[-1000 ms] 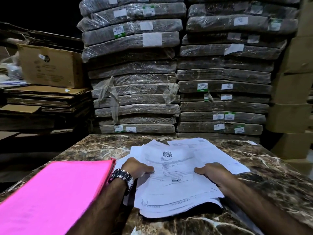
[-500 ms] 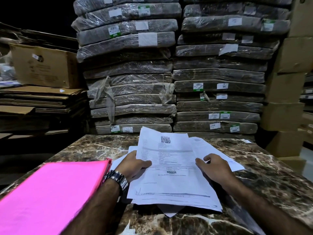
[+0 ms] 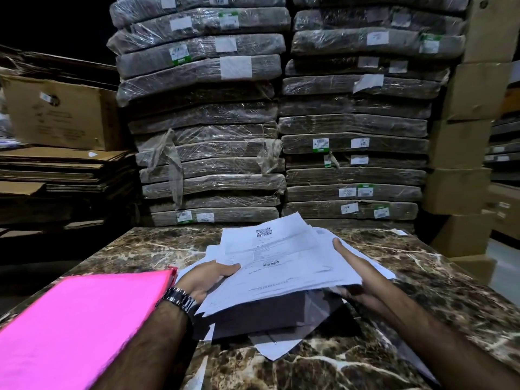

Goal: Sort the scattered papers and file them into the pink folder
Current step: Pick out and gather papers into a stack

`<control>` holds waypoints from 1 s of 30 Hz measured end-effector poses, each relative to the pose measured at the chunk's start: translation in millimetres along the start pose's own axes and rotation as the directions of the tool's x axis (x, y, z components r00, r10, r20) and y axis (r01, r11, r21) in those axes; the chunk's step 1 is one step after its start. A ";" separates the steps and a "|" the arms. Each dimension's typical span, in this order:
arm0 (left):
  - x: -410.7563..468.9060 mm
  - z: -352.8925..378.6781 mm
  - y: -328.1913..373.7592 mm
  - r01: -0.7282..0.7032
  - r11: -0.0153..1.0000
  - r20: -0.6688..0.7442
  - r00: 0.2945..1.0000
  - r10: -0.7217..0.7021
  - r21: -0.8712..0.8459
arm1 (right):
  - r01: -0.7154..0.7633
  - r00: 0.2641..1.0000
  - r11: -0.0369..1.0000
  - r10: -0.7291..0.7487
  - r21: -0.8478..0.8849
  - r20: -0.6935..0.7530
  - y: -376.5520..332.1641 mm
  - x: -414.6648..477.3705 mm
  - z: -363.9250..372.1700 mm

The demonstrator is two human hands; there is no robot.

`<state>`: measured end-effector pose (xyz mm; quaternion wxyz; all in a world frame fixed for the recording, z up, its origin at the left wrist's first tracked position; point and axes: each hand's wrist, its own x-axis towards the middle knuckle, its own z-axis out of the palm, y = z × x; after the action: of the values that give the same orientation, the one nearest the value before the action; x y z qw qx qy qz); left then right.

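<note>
Marbled surface (image 3: 422,263) carries pink folder (image 3: 78,327) at left. Left hand (image 3: 202,280) and right hand (image 3: 357,274): each grip clamped on papers (image 3: 281,263), stack raised off surface, just right of folder.

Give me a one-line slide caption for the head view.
The left hand and right hand hold a stack of papers above the marble table, beside the pink folder.

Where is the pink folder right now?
In the head view, the pink folder lies at the lower left on the marble table, right beside the left hand, which holds the papers.
</note>
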<state>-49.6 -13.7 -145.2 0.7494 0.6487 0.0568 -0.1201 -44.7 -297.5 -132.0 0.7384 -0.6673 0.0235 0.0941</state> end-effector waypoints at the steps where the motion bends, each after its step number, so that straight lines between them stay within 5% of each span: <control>1: 2.1 -1.9 -0.8 0.033 0.999 -0.011 0.999 -0.033 0.003 | -0.016 1.000 0.996 0.016 0.091 0.003 1.8 1.7 -1.4; 4: 6.1 -7.3 -4.0 0.118 0.990 -0.022 0.993 -0.117 0.076 | -0.066 0.997 0.978 0.057 0.198 0.051 3.1 2.9 0.8; 9: 7.4 -13.3 -7.4 0.169 0.954 -0.063 0.985 -0.158 0.248 | -0.057 0.998 0.995 0.055 0.084 0.025 9.1 17.4 0.7; 13: 5.8 -11.5 -8.4 0.101 0.893 -0.133 0.990 -0.047 0.438 | -0.013 0.998 0.997 0.018 -0.078 0.056 12.5 17.2 0.2; 25: 5.2 4.2 -10.8 -0.068 0.920 -0.016 0.997 0.080 0.385 | 0.066 0.992 0.901 -0.105 -0.428 -0.067 20.4 25.0 2.9; 30: 8.7 3.9 -7.4 -0.095 0.942 -0.030 0.993 0.111 0.323 | 0.107 0.982 0.923 -0.156 -0.370 -0.106 17.4 27.9 -3.0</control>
<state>-43.3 -19.4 -153.8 0.6377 0.7666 0.0205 -0.0726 -20.0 -295.9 -153.9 0.6039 -0.7970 0.0100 0.0020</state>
